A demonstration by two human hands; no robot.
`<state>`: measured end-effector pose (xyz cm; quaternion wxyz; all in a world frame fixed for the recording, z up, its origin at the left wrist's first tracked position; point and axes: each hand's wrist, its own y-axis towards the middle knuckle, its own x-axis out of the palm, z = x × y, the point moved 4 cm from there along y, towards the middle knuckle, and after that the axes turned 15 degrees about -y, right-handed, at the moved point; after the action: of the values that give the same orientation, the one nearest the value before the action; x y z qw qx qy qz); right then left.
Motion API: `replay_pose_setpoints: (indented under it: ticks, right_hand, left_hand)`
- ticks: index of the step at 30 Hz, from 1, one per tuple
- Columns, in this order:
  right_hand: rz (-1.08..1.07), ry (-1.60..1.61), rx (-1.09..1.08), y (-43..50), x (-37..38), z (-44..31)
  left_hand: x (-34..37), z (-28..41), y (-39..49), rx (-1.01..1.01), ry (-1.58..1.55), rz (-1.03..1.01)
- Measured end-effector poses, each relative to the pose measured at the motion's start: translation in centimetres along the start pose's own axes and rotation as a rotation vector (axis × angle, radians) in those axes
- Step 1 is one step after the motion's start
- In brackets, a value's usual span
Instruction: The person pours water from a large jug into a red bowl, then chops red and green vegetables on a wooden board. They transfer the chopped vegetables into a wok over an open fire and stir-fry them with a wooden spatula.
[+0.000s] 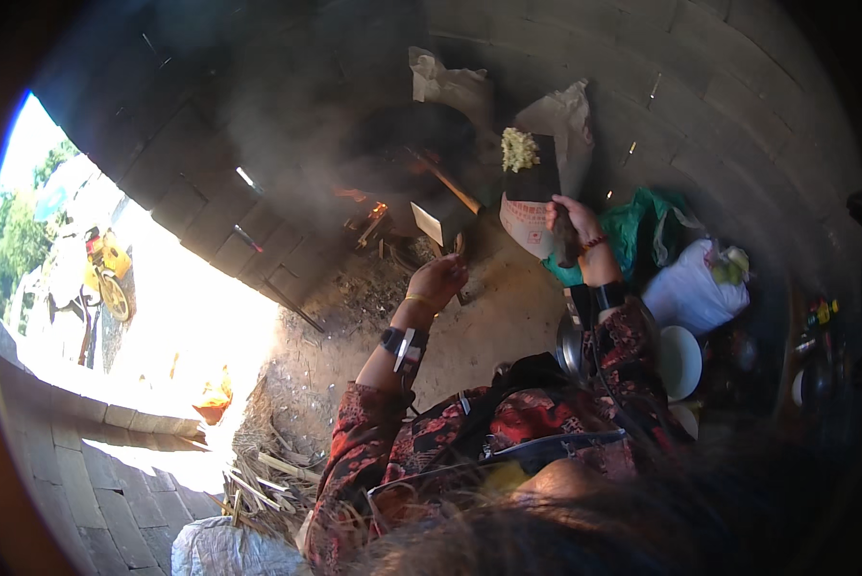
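Note:
My right hand grips the dark handle of a cleaver, its broad blade pointing away from me. A heap of finely chopped pale food rests on the blade's far left part. Left of it, a dark wok sits over a wood fire, half lost in smoke. A tool with a wooden handle leans out of the wok towards me. My left hand hovers before the stove with its fingers bent together; whether it holds something is unclear. Just beyond it stands a pale flat panel.
Flames and burning sticks show under the wok. Paper sacks stand behind the cleaver. To the right lie a green plastic bag, a white plastic bag and a white bowl. Straw and sticks lie near the bright doorway.

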<state>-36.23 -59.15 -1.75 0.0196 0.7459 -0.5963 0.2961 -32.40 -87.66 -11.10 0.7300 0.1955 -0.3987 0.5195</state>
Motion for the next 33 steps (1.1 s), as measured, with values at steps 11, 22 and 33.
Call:
replay_pose_setpoints:
  ticks: [11,22,33]
  right_hand:
    - [-0.012,-0.474,-0.02,28.9,2.2,-1.6]
    - [0.159,-0.608,-0.08,38.4,4.5,-2.7]
    - [-0.148,0.076,-0.075,20.9,0.6,-6.9]
  left_hand:
    - [-2.5,9.5,4.2,0.493,2.071,-0.071]
    - [-7.6,11.3,10.4,0.137,2.413,0.059]
    - [-6.3,17.8,20.3,0.365,2.377,0.083]
